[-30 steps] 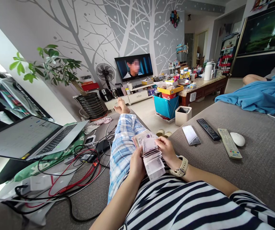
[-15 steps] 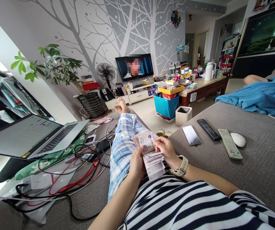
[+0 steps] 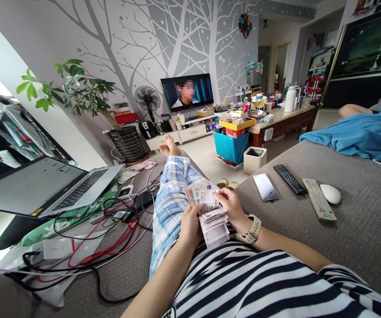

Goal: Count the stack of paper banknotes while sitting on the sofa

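A stack of banknotes lies above my lap, with the number 5 printed on the top ones. My left hand is closed around the lower left of the stack, thumb on top. Below the thumb, several folded-over notes fan down towards my striped shirt. My right hand, with a beige watch on the wrist, pinches the right edge of a top note. Part of that note is hidden behind its fingers.
Left of my legs are an open laptop and tangled cables. On the sofa at right lie a phone, two remote controls and a white mouse. Another person's legs, under a blue blanket, are at far right.
The top note in my right fingers has slid or bent, and the printed 5 now shows lower, near my left thumb. My left hand stays on the stack.
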Demonstrator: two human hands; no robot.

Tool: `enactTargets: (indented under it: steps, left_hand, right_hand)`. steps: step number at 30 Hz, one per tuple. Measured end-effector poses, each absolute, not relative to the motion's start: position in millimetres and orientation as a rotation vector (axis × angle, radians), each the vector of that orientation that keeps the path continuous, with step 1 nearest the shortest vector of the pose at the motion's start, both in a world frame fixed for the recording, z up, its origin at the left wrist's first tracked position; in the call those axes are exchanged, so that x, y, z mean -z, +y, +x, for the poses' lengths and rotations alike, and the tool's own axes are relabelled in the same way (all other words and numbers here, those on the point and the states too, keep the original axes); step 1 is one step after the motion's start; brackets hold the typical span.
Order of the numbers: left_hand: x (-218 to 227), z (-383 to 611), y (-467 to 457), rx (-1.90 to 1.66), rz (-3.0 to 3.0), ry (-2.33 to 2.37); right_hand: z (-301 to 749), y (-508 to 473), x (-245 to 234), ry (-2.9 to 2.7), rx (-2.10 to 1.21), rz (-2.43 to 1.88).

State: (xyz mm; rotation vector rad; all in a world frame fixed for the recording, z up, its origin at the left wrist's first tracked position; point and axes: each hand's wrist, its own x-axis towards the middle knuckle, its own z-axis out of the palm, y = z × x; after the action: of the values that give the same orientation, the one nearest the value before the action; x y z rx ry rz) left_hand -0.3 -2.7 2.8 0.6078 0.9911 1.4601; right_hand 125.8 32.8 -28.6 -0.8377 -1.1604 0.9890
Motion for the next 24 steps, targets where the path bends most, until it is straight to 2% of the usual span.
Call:
enactTargets:
  steps: [24]
  left_hand:
    - [7, -2, 5, -1.502, 0.666, 0.926]
  right_hand:
    - [126, 26, 22, -1.127, -1.074, -0.78]
